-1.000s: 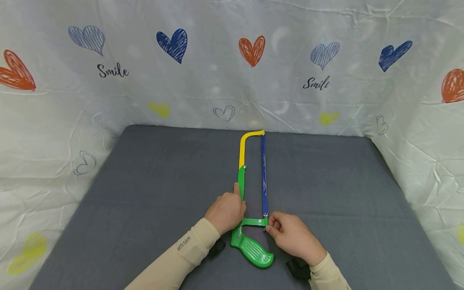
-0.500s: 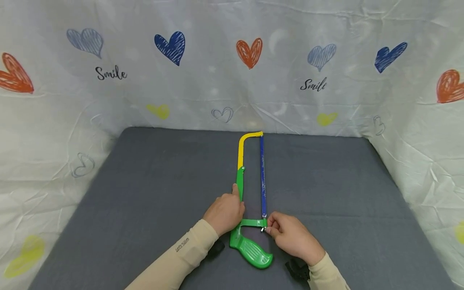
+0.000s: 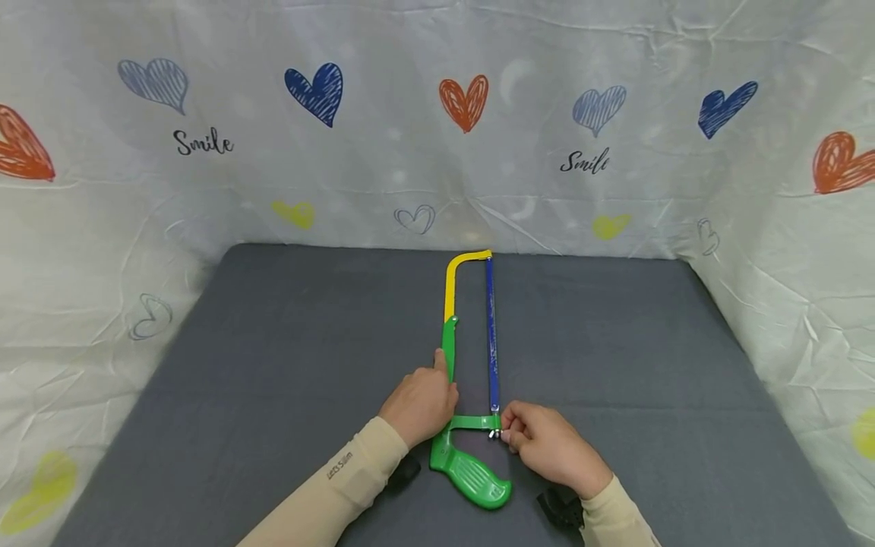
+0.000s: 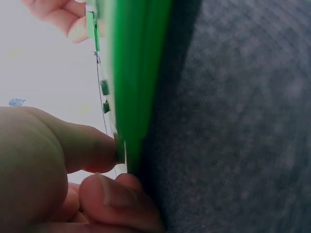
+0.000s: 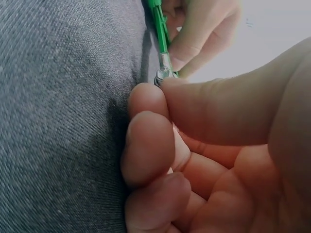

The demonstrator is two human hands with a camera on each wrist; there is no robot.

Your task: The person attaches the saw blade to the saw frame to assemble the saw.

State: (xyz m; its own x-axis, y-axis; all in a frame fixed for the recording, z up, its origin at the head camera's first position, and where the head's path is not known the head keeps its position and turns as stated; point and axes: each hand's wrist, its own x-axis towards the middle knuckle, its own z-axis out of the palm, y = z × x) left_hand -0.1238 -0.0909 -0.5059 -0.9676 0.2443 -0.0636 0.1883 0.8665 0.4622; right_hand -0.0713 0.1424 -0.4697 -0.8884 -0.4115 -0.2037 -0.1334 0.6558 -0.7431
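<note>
Green at its handle (image 3: 475, 480), the hacksaw (image 3: 472, 422) lies on the desk (image 3: 307, 327). The right hand (image 3: 555, 448) has its grip nearly closed, apparently pinching the wing nut (image 3: 494, 434). Short, even twists should serve best, with the left hand (image 3: 420, 403), its grip curled round the frame (image 3: 448, 340), held firm. The right fingers mask their contact. Beyond, the blue blade (image 3: 492, 334) meets a yellow arm (image 3: 450, 289); its far fixing (image 3: 488, 258) is too small to read.

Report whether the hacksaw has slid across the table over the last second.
No, the hacksaw shows no visible slide: its yellow tip keeps its place at the table's far edge; the whole head view drifts slightly.
</note>
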